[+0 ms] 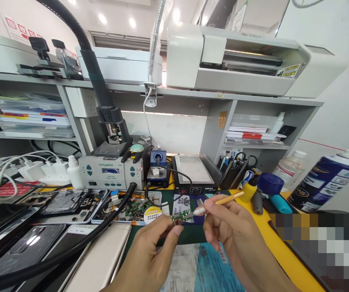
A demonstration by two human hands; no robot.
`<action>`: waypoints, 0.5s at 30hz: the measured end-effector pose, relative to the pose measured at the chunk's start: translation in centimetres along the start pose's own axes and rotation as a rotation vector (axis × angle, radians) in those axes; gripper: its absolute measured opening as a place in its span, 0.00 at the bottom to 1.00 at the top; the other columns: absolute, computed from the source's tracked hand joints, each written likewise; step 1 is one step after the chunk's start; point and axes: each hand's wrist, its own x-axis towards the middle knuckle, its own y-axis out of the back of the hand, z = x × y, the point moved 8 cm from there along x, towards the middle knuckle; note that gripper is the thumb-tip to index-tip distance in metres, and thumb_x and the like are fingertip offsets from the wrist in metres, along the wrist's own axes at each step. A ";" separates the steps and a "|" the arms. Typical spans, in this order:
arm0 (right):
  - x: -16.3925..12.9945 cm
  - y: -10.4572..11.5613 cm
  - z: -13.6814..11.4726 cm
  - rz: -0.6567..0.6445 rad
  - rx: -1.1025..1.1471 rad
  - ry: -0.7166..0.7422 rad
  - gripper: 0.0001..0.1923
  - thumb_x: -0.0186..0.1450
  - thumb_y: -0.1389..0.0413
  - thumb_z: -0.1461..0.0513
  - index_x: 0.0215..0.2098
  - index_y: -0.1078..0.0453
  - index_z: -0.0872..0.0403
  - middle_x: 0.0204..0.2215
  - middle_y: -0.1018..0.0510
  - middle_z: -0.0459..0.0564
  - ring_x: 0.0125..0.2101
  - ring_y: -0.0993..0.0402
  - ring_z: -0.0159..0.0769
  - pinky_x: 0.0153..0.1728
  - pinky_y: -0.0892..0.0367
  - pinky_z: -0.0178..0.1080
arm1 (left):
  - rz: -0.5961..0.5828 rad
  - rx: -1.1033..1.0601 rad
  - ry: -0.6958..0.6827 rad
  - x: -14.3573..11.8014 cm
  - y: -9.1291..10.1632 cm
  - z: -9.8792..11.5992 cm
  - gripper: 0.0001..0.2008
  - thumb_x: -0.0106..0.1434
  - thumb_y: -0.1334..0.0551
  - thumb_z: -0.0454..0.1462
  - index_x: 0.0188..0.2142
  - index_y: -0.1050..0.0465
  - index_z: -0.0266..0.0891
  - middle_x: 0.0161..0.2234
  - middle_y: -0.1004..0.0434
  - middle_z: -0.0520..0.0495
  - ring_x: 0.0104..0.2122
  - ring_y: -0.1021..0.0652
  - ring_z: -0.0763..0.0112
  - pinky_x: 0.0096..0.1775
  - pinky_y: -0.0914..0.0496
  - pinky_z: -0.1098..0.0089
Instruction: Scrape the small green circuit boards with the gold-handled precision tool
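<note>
Between the thumb and fingers of my left hand point(154, 247) is a small green circuit board point(182, 216), held up over the bench. My right hand point(229, 227) grips a slim tool with a yellow handle point(225, 200) and a whitish front section, pen-fashion. Its tip meets or nearly meets the board's right end; whether it touches, and what kind of tip it is, I cannot tell. Below both hands lies a worn white and blue work mat point(189, 265).
Left of my hands are several phones point(25, 251), an open tray of circuit boards point(132, 205) and a black hose point(107, 223). Behind stand a rework station point(112, 172) and a flat heating plate point(192, 169). Bottles and a spray can point(323, 180) stand at right.
</note>
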 end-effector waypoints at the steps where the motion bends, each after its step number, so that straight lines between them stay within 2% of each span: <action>1: 0.0 -0.1 0.1 -0.004 0.004 -0.016 0.17 0.60 0.33 0.51 0.32 0.32 0.53 0.13 0.30 0.43 0.15 0.37 0.29 0.15 0.42 0.29 | -0.001 0.001 0.000 0.0 0.0 0.0 0.14 0.74 0.48 0.43 0.33 0.32 0.41 0.30 0.27 0.51 0.30 0.27 0.70 0.33 0.34 0.71; 5: 0.1 -0.2 0.7 -0.008 0.019 -0.070 0.17 0.61 0.34 0.51 0.32 0.33 0.52 0.14 0.30 0.42 0.16 0.37 0.29 0.15 0.42 0.29 | -0.003 0.004 -0.006 -0.1 -0.1 0.1 0.14 0.74 0.48 0.43 0.33 0.33 0.41 0.31 0.27 0.51 0.31 0.27 0.70 0.34 0.34 0.71; 15: 0.1 -0.3 0.6 -0.027 0.023 -0.041 0.15 0.62 0.35 0.52 0.33 0.32 0.52 0.14 0.29 0.43 0.16 0.38 0.29 0.15 0.43 0.28 | 0.000 0.034 -0.024 -0.2 0.0 0.1 0.15 0.74 0.48 0.42 0.33 0.30 0.40 0.29 0.29 0.51 0.29 0.29 0.70 0.32 0.36 0.71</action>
